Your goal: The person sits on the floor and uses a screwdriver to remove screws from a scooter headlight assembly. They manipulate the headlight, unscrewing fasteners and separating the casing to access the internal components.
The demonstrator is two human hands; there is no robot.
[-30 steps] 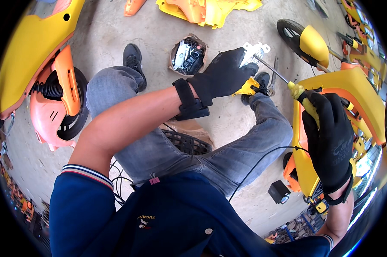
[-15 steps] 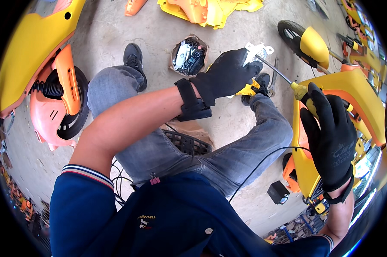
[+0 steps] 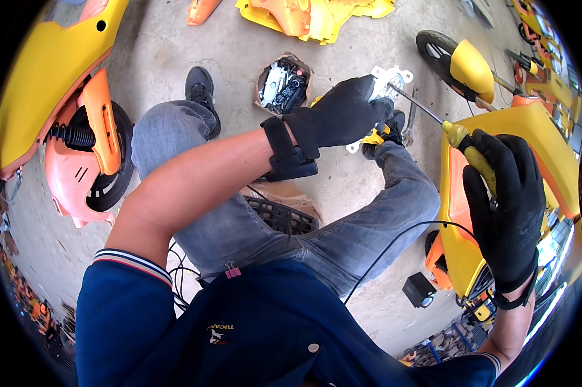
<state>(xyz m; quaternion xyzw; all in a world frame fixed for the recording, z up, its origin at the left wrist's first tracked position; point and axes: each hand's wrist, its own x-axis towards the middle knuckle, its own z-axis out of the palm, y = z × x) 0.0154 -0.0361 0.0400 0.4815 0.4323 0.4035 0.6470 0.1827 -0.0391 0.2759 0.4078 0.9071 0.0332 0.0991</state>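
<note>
My left hand [image 3: 342, 115], in a black glove, is closed around a white plastic part with holed mounting tabs [image 3: 382, 79], held out over my right foot. Below those fingers shows a yellow piece [image 3: 373, 137], partly hidden by the hand. A screwdriver [image 3: 457, 135] with a yellow handle and long metal shaft slants in from the right, its tip at the white part. My right hand [image 3: 510, 206], also gloved in black, has its fingers bent about the screwdriver's handle.
Between my feet, a torn carton [image 3: 283, 84] holds dark and white small parts. A wrench [image 3: 410, 116] lies by my right shoe [image 3: 397, 121]. Yellow and orange scooter bodies stand left [image 3: 52, 77] and right [image 3: 542, 142]. Yellow panels [image 3: 323, 19] lie ahead; a small black box [image 3: 420, 289] sits at right.
My right hand has shifted slightly right, its fingers now curled more over the handle. The left hand and white part have moved only a little, and the screwdriver tip remains at the part.
</note>
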